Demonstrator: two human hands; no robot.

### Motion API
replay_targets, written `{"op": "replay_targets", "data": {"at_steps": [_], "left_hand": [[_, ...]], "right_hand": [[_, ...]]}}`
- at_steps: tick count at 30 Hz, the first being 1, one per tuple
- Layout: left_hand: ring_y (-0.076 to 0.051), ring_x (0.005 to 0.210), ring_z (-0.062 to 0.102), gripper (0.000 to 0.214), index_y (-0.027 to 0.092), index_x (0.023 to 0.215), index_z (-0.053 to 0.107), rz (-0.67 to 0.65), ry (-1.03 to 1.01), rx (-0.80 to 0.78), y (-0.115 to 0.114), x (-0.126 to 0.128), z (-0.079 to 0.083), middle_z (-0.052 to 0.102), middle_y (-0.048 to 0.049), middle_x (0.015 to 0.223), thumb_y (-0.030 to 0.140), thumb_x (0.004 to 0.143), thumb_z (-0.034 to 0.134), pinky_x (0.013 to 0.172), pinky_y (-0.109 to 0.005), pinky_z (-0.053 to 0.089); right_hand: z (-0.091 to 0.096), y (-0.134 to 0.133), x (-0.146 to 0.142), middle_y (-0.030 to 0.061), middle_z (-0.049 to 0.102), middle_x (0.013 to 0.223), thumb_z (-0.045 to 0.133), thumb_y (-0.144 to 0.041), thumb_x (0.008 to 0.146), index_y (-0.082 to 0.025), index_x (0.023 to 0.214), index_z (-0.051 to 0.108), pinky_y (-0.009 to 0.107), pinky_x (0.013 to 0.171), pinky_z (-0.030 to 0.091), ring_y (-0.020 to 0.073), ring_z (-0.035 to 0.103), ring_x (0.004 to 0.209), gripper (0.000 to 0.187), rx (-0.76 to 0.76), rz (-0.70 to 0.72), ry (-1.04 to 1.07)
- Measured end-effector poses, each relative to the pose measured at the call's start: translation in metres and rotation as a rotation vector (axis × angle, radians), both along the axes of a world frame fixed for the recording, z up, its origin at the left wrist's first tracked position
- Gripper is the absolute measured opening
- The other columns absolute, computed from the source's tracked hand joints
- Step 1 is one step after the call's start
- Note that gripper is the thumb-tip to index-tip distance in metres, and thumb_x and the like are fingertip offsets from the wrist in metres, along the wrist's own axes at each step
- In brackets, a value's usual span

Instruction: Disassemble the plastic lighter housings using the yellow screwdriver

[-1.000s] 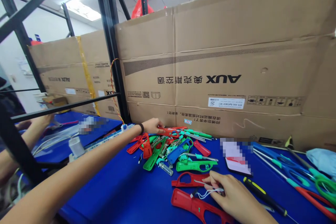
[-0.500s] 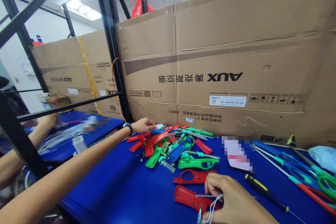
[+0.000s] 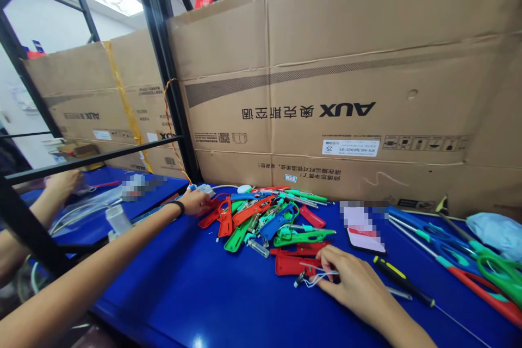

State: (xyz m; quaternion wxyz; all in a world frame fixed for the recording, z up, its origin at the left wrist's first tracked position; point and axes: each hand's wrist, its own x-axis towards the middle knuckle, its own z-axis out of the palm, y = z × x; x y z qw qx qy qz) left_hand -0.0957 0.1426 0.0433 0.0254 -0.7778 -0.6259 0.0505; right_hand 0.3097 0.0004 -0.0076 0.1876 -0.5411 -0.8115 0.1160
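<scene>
My left hand (image 3: 197, 202), with a dark wristband, is at the left end of the pile. Its fingers are curled beside a pale grey block (image 3: 206, 189) with a white cable; what they hold is hidden. My right hand (image 3: 346, 277) is closed in a pinch on thin white wires (image 3: 320, 276), a small metal part (image 3: 300, 277) hanging at their end. Under these fingers lies a red plastic handle half (image 3: 289, 265), partly covered. Behind it is another red handle piece (image 3: 308, 249). Green, red and blue handle pieces (image 3: 240, 235) and clear tubes (image 3: 259, 247) lie heaped between my hands.
A phone (image 3: 365, 231) lies right of the heap. Nearer are a black and yellow screwdriver (image 3: 403, 281) and several long-rod tools with coloured handles (image 3: 457, 253). A cardboard sheet (image 3: 305, 76) stands behind. A black frame post (image 3: 161, 65) rises at left; another person's hand (image 3: 65, 185) is beyond it.
My left hand has drawn back leftward from the top of the heap to the grey block. My right hand, still pinching the wires, appears higher in view; the camera has tilted slightly.
</scene>
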Motion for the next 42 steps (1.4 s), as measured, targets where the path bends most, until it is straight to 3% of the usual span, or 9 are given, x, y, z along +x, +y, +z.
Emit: {"op": "replay_targets", "data": {"at_steps": [6, 9, 12, 17, 20, 26, 30, 34, 42], "left_hand": [[-0.020, 0.090, 0.061, 0.025, 0.014, 0.109, 0.056, 0.232, -0.096, 0.108, -0.017, -0.004, 0.015, 0.060, -0.0081, 0.106, 0.031, 0.093, 0.050, 0.077, -0.038, 0.051], [-0.023, 0.080, 0.061, 0.039, 0.016, 0.089, 0.058, 0.239, -0.200, 0.189, -0.040, 0.004, 0.020, 0.063, -0.0072, 0.081, 0.035, 0.098, 0.025, 0.068, -0.031, 0.046], [-0.018, 0.069, 0.058, 0.047, 0.019, 0.083, 0.055, 0.109, -0.306, 0.162, -0.073, 0.028, 0.018, 0.060, -0.0016, 0.072, 0.050, 0.094, 0.021, 0.061, -0.024, 0.043], [-0.012, 0.051, 0.046, 0.049, 0.019, 0.068, 0.047, -0.270, -0.593, -0.321, -0.130, 0.098, -0.005, 0.048, 0.0032, 0.058, 0.062, 0.088, 0.033, 0.049, -0.021, 0.035], [-0.014, 0.063, 0.049, 0.042, 0.019, 0.066, 0.050, -0.506, -0.455, -0.188, -0.147, 0.140, -0.021, 0.054, 0.0011, 0.064, 0.048, 0.093, 0.037, 0.063, -0.024, 0.037], [-0.020, 0.076, 0.052, 0.031, 0.019, 0.075, 0.055, -0.532, -0.443, 0.078, -0.146, 0.170, -0.039, 0.059, -0.0027, 0.078, 0.049, 0.084, 0.055, 0.075, -0.032, 0.036], [-0.019, 0.079, 0.053, 0.029, 0.022, 0.082, 0.059, -0.501, -0.521, 0.025, -0.145, 0.156, -0.036, 0.060, -0.0022, 0.083, 0.047, 0.089, 0.047, 0.076, -0.032, 0.036], [-0.023, 0.088, 0.054, 0.041, 0.026, 0.093, 0.059, -0.503, -0.516, -0.077, -0.153, 0.143, -0.034, 0.059, -0.0015, 0.093, 0.058, 0.068, 0.067, 0.085, -0.036, 0.035], [-0.023, 0.092, 0.054, 0.034, 0.025, 0.094, 0.060, -0.544, -0.572, -0.076, -0.147, 0.160, -0.040, 0.060, -0.0026, 0.098, 0.047, 0.070, 0.069, 0.090, -0.038, 0.033]], "right_hand": [[-0.005, 0.004, -0.001, -0.0024, 0.062, 0.085, 0.055, -0.019, 0.077, -0.023, 0.070, 0.040, 0.022, 0.051, 0.031, 0.0171, 0.062, 0.071, 0.017, 0.099, -0.142, 0.007], [0.001, 0.003, 0.002, -0.0022, 0.066, 0.082, 0.059, -0.023, 0.074, -0.022, 0.066, 0.038, 0.023, 0.058, 0.036, 0.0185, 0.063, 0.074, 0.023, 0.015, -0.104, 0.084], [0.009, 0.002, 0.008, -0.0014, 0.068, 0.084, 0.063, -0.031, 0.073, -0.023, 0.066, 0.039, 0.024, 0.060, 0.038, 0.0192, 0.063, 0.075, 0.026, -0.070, -0.065, 0.225], [0.019, 0.007, 0.025, -0.0017, 0.062, 0.067, 0.050, -0.041, 0.083, -0.024, 0.068, 0.040, 0.023, 0.056, 0.037, 0.0167, 0.058, 0.064, 0.025, 0.119, -0.213, 0.367], [0.020, 0.008, 0.029, -0.0038, 0.053, 0.057, 0.049, -0.044, 0.083, -0.024, 0.066, 0.039, 0.023, 0.051, 0.033, 0.0144, 0.048, 0.050, 0.028, 0.224, -0.354, 0.291], [0.020, 0.005, 0.021, -0.0034, 0.056, 0.060, 0.046, -0.036, 0.083, -0.024, 0.069, 0.041, 0.023, 0.051, 0.031, 0.0151, 0.051, 0.053, 0.020, 0.192, -0.239, 0.179], [0.025, 0.001, 0.020, -0.0033, 0.056, 0.060, 0.047, -0.036, 0.081, -0.024, 0.069, 0.044, 0.023, 0.050, 0.030, 0.0148, 0.051, 0.053, 0.018, 0.183, -0.278, 0.170], [0.031, -0.005, 0.017, -0.0033, 0.057, 0.073, 0.056, -0.039, 0.074, -0.024, 0.076, 0.046, 0.024, 0.053, 0.033, 0.0152, 0.053, 0.060, 0.018, 0.217, -0.267, 0.166], [0.026, -0.007, 0.013, 0.0008, 0.052, 0.081, 0.042, -0.045, 0.089, -0.023, 0.078, 0.056, 0.027, 0.058, 0.040, 0.0152, 0.055, 0.065, 0.028, 0.145, -0.118, 0.155]]}}
